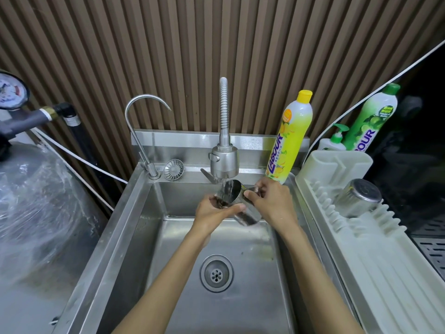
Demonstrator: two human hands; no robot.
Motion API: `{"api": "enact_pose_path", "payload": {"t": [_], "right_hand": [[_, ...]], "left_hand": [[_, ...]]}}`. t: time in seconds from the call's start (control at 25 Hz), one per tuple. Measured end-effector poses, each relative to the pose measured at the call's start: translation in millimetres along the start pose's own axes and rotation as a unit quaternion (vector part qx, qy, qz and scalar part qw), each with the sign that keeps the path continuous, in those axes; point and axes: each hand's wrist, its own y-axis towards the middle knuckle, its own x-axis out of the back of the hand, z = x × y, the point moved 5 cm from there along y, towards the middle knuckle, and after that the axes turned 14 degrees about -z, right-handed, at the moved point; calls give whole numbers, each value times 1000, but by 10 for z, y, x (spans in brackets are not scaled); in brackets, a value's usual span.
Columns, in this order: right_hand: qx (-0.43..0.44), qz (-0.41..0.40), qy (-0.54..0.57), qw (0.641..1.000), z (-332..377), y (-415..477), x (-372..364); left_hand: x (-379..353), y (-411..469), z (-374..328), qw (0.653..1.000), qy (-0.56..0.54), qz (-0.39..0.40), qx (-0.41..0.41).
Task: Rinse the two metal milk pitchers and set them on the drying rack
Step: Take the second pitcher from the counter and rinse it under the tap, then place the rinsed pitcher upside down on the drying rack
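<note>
A metal milk pitcher (234, 192) is tilted under the running tap (224, 162), over the back of the steel sink (134, 227). Water streams into its open mouth. My left hand (214, 212) cups the pitcher's body from below and the left. My right hand (271, 201) grips its handle side from the right. A second metal pitcher (360, 197) stands upside down at the far end of the white drying rack (370, 256), to the right of the sink.
A yellow dish-soap bottle (290, 138) stands at the sink's back right corner; a green bottle (369, 119) and a pump bottle (333, 141) stand behind the rack. A curved filter tap (142, 121) and a strainer (173, 169) sit back left. The drain (216, 273) lies mid-basin.
</note>
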Motion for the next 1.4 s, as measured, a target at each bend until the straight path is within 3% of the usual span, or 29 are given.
{"api": "enact_pose_path", "payload": {"t": [0.08,0.16,0.24,0.32,0.4,0.48,0.52,0.56,0.6,0.64,0.68,0.76,0.88,1.0,1.12,1.2,1.28,1.36,1.4], "right_hand": [[-10,8,112,994,-77,-2,-78],[-72,43,261,962,-187,-50,-262],[-163,99,397,898,-275,-176,-532],[-250,155,514,805,-305,-338,-758],[-289,194,547,761,-288,-431,-816],[-280,196,523,781,-279,-413,-752],[-253,180,492,814,-265,-371,-682],[-200,154,426,869,-234,-307,-582],[-113,126,310,936,-172,-229,-475],[-12,110,169,979,-70,-189,-397],[80,114,48,989,63,-187,-368],[208,158,-81,962,299,-254,-417],[351,192,-136,906,420,-364,-522],[417,193,-126,879,368,-389,-488],[354,190,-30,915,281,-355,-341],[207,185,93,956,184,-281,-297],[54,149,166,973,17,-181,-372],[-39,172,128,976,-108,-151,-561],[-36,193,83,977,-115,-163,-646]], "left_hand": [[-16,45,-27,998,-35,-40,-39],[63,71,-148,990,-7,-81,-116],[192,27,-315,970,68,-115,-203],[281,-78,-452,944,150,-141,-259],[329,-192,-533,914,239,-165,-284],[421,-130,-513,919,274,-139,-247],[499,-77,-480,947,244,-82,-193],[561,-17,-428,976,181,-9,-124],[590,40,-357,992,101,61,-50],[578,98,-236,994,43,101,23],[532,176,-96,991,32,110,73],[389,258,203,983,44,106,141],[76,206,482,944,-66,152,285],[3,241,451,928,-131,205,283],[-40,301,434,944,-140,212,212],[-47,293,419,957,-136,199,162],[-9,282,402,976,-72,187,90],[14,255,392,985,24,170,23],[21,243,386,986,45,159,2]]}}
